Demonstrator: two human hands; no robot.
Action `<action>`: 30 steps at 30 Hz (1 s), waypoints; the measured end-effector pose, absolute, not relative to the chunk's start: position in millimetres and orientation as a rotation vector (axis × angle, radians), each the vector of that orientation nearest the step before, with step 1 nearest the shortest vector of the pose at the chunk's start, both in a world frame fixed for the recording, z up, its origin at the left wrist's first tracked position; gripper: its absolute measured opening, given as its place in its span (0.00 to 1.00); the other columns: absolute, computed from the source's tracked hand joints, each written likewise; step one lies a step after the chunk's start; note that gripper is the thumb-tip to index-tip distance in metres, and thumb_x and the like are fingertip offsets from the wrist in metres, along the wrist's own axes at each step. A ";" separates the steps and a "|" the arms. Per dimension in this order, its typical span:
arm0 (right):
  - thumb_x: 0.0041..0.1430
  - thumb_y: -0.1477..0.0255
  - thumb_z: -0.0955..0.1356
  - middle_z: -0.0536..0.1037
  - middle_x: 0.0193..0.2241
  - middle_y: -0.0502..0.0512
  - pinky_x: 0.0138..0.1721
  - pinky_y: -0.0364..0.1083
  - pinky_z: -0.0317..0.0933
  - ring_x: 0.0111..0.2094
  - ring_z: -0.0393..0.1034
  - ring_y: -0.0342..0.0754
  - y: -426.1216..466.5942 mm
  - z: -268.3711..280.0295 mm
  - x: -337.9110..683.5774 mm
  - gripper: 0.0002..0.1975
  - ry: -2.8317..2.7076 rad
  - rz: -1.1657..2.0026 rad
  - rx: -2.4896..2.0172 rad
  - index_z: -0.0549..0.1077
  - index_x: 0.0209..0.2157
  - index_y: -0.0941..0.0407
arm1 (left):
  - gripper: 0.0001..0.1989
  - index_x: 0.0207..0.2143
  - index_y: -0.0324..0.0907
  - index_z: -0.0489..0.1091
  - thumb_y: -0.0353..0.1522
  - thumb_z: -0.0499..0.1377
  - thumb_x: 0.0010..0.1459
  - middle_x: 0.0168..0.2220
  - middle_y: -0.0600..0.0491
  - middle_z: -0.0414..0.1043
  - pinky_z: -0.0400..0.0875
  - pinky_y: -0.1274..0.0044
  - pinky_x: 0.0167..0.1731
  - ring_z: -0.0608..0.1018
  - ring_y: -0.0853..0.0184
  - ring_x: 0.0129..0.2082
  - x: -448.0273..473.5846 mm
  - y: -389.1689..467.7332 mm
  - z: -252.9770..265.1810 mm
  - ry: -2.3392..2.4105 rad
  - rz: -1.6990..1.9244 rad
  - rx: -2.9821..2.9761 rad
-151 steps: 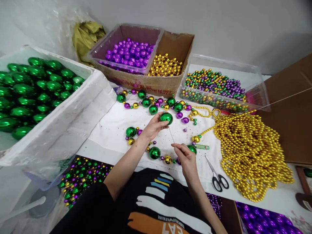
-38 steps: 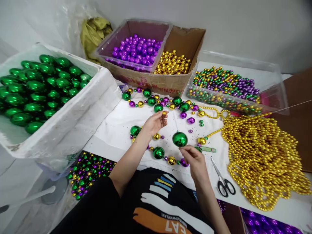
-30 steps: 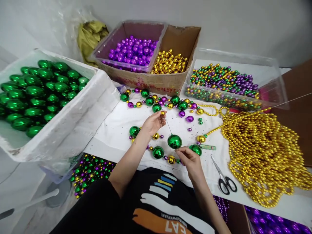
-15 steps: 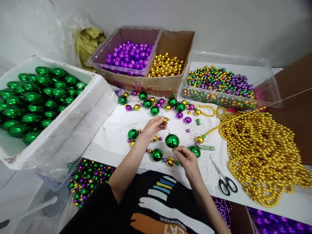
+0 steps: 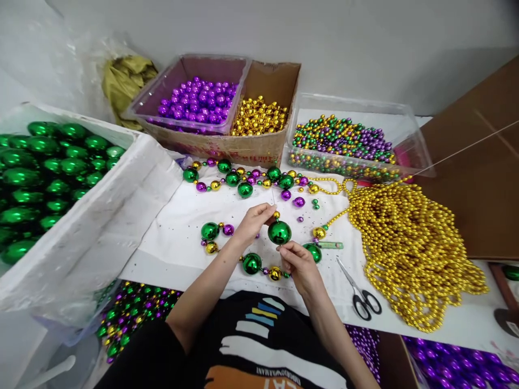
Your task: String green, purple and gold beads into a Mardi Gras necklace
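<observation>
Head camera, my only feed: at centre frame, the left hand (image 5: 256, 221) is closed at the fingertips on a small gold bead (image 5: 276, 215), just above a large green ball (image 5: 279, 233), while the right hand (image 5: 298, 262) appears to pinch the string (image 5: 273, 197) at the ball's underside, the string itself barely visible to me. I judge the work part done: one beaded strand (image 5: 232, 179) lies across the upper middle, a second strand (image 5: 252, 263) curves around the lower middle, and purple balls (image 5: 299, 201) and tiny green beads (image 5: 315, 205) sit apparently loose just right of centre, unthreaded. Upside down on the black shirt (image 5: 279, 332) at bottom centre I can read EMPORIO ARMANI, with bigger letters cut by the frame's edge; red print on the cardboard box (image 5: 182, 141), upper middle, I cannot make out.
</observation>
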State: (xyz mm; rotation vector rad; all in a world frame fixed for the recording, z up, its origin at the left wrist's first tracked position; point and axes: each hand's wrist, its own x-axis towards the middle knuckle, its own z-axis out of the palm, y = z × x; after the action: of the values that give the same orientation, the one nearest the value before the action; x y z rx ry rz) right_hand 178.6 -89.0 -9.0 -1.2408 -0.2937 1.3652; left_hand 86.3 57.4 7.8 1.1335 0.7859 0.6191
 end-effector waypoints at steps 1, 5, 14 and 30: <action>0.45 0.65 0.77 0.61 0.14 0.43 0.19 0.40 0.43 0.17 0.50 0.36 -89.2 -10.1 178.2 0.12 -0.284 1.365 -1.234 0.76 0.26 0.57 | 0.24 0.24 0.39 0.66 0.50 0.63 0.53 0.23 0.58 0.63 0.62 0.80 0.30 0.66 0.73 0.26 86.5 56.8 8.3 0.789 0.624 1.148; 0.45 0.65 0.77 0.63 0.16 0.44 0.19 0.40 0.44 0.17 0.51 0.36 -92.2 -13.7 178.7 0.12 -0.269 1.325 -1.212 0.76 0.26 0.57 | 0.26 0.30 0.38 0.73 0.54 0.59 0.55 0.27 0.53 0.70 0.66 0.78 0.33 0.71 0.70 0.29 82.5 57.5 12.1 0.804 0.603 1.127; 0.45 0.64 0.77 0.67 0.19 0.45 0.20 0.41 0.45 0.17 0.53 0.36 -118.9 -22.7 192.1 0.12 -0.207 1.201 -1.204 0.76 0.26 0.56 | 0.19 0.28 0.39 0.72 0.46 0.66 0.47 0.24 0.55 0.69 0.64 0.78 0.29 0.69 0.71 0.26 112.5 82.3 -12.3 0.863 0.505 1.315; 0.47 0.65 0.76 0.64 0.18 0.45 0.22 0.42 0.46 0.19 0.53 0.38 -128.3 -15.6 215.1 0.11 -0.140 1.116 -1.204 0.76 0.27 0.56 | 0.17 0.27 0.39 0.71 0.44 0.65 0.43 0.24 0.55 0.69 0.62 0.78 0.28 0.68 0.72 0.25 134.0 96.0 -29.2 0.914 0.415 1.370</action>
State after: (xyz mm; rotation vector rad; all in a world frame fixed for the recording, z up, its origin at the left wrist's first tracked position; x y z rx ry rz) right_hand 215.1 -128.3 -15.6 -1.2042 -0.1402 1.1156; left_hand 134.0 96.0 -29.2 1.3705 0.9137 0.4153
